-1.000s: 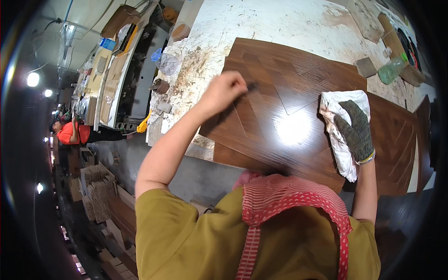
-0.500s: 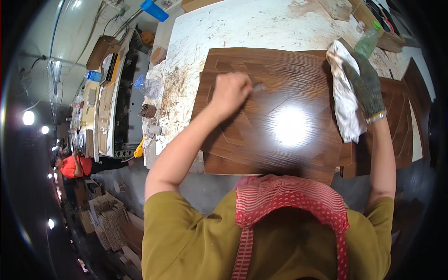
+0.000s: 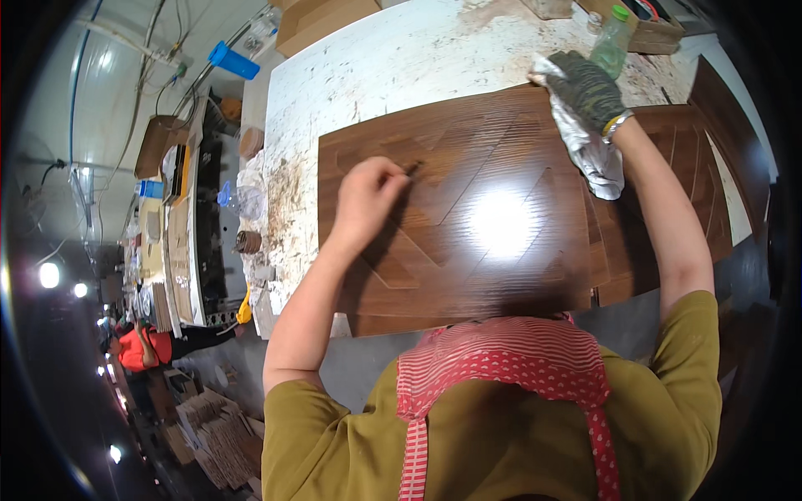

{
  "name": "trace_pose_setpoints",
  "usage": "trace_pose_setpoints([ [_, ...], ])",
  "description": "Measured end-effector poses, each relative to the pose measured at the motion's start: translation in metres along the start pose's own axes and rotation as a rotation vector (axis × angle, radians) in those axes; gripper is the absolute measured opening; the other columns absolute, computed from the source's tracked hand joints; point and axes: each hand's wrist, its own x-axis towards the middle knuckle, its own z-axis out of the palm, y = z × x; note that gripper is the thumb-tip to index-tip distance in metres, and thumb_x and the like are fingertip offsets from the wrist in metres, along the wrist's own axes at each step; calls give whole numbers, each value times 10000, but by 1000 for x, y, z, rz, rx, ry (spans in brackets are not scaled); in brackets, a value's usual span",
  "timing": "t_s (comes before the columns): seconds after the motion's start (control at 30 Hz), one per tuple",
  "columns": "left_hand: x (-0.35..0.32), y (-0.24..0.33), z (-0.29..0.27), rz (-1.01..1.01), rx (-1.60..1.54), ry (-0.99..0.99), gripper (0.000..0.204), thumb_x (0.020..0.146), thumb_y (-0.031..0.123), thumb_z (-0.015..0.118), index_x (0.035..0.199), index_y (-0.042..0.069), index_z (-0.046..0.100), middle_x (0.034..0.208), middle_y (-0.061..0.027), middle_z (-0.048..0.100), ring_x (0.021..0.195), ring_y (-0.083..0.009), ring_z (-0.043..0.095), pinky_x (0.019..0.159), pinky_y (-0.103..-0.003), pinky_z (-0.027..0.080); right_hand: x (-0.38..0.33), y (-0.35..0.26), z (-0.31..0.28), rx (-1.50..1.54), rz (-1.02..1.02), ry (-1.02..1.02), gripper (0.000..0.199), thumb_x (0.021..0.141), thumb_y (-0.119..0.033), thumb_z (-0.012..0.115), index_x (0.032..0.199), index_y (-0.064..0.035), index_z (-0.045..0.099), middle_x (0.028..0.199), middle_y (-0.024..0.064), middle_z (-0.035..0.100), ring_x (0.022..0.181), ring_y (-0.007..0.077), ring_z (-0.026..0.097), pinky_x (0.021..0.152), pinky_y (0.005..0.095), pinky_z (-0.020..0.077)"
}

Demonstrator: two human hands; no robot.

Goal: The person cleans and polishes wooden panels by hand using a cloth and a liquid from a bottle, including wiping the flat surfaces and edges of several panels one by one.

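A dark brown wood-grain panel (image 3: 468, 150) with grooved chevron lines lies on the white bench, and a bright light reflects off its middle. Over its left half, my bare left hand (image 3: 368, 196) is closed in a pinch. A small dark sliver shows at its fingertips, too small to name. My right hand (image 3: 585, 92), in a dark grey knit glove, grips a crumpled white cloth (image 3: 595, 159) at the panel's far right corner. The cloth hangs down along the panel's right edge. A second brown panel (image 3: 668, 167) lies to the right, partly beneath the first.
Just beyond my gloved hand stands a green-capped bottle (image 3: 614, 42), beside a wooden box (image 3: 660, 37). The stained white bench top (image 3: 376, 67) stretches behind the panel. Plastic bags (image 3: 251, 196) and a brown jar (image 3: 248, 242) line its left edge. A person in red (image 3: 138, 346) is far left.
My left hand has moved left and slightly nearer over the panel. My gloved hand, with the cloth, has shifted left and away. The whole view has turned slightly.
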Motion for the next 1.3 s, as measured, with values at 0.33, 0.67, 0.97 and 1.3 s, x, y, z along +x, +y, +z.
trace_pose_setpoints([
  [0.33, 51, -10, 30, 38, 29, -23, 99, 862, 94, 675, 882, -1, 654, 825, -134, 657, 767, -257, 643, 710, -348, 492, -7, -24, 19, 84, 139, 124, 551, 906, -456, 595, 1299, -73, 548, 1200, 199, 576, 1157, 345, 555, 996, 429, 443],
  [0.67, -21, 14, 13, 238, 115, -371, 72, 827, 98, 680, 821, 27, 666, 821, -138, 654, 827, -336, 624, 757, -431, 497, -9, -9, 45, 91, 150, 217, 603, 943, -487, 525, 1376, -68, 513, 1394, 206, 515, 1305, 357, 466, 1093, 430, 366],
  [0.97, -40, 56, 14, 532, 75, -446, 52, 846, 114, 665, 844, 67, 686, 758, -94, 640, 789, -263, 628, 762, -384, 501, 0, -12, 43, 30, 188, 99, 607, 972, -465, 500, 1444, -87, 444, 1482, 204, 425, 1404, 340, 361, 1147, 402, 313],
  [1.3, 18, -52, -92, -80, -269, 305, 137, 872, 124, 731, 945, 15, 693, 821, -1, 671, 741, -58, 569, 691, -213, 447, -43, 67, -19, 673, 202, 277, 376, 969, -251, 568, 1293, -62, 592, 1273, 200, 605, 1156, 318, 597, 982, 378, 459],
])
